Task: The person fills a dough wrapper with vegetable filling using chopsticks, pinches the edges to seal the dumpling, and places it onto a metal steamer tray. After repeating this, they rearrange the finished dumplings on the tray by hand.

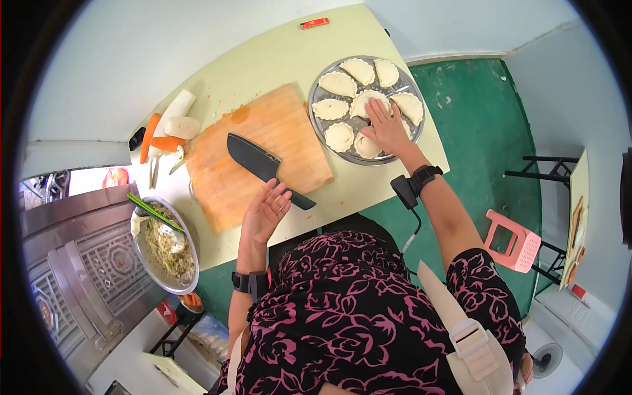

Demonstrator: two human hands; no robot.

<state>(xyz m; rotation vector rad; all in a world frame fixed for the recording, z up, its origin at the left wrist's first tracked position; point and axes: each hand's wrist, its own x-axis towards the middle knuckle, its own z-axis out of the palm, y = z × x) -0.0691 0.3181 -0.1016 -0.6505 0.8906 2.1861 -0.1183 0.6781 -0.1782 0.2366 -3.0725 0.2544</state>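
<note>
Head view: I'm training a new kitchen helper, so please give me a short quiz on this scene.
1. True or false: the knife lies on the cutting board.
2. What does the right hand touch? A) carrots B) dumplings in the steamer tray C) a bowl of noodles
3. Which thing lies nearest the left hand?

Key: 1 true. 2 B. 3 the knife, at its handle end.
</note>
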